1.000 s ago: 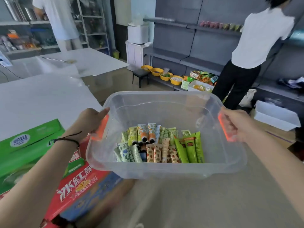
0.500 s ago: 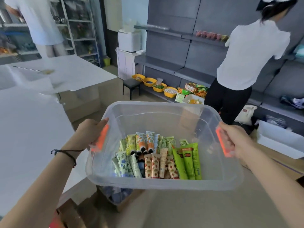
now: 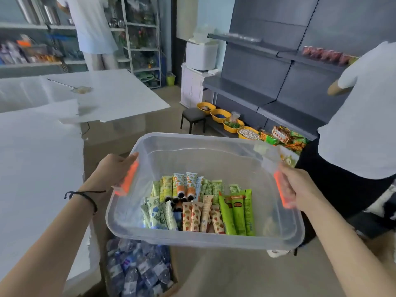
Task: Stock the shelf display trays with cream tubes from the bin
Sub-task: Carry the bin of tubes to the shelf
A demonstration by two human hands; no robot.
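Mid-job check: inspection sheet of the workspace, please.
Surface: white table, left of the bin.
Job's things: clear plastic bin held in the air; patterned cream tubes lie in rows inside; display trays not seen.
Clutter: blue-labelled plastic bottles packed under the bin; yellow bowls beyond.
Hands: left hand and right hand each grip an orange handle.
Cables: thin dark cable under the table edge.
Surroundings: grey shelving ahead; person in white shirt close at right.

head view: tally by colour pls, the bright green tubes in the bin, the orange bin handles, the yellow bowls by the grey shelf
bright green tubes: 3
orange bin handles: 2
yellow bowls: 4
total: 9
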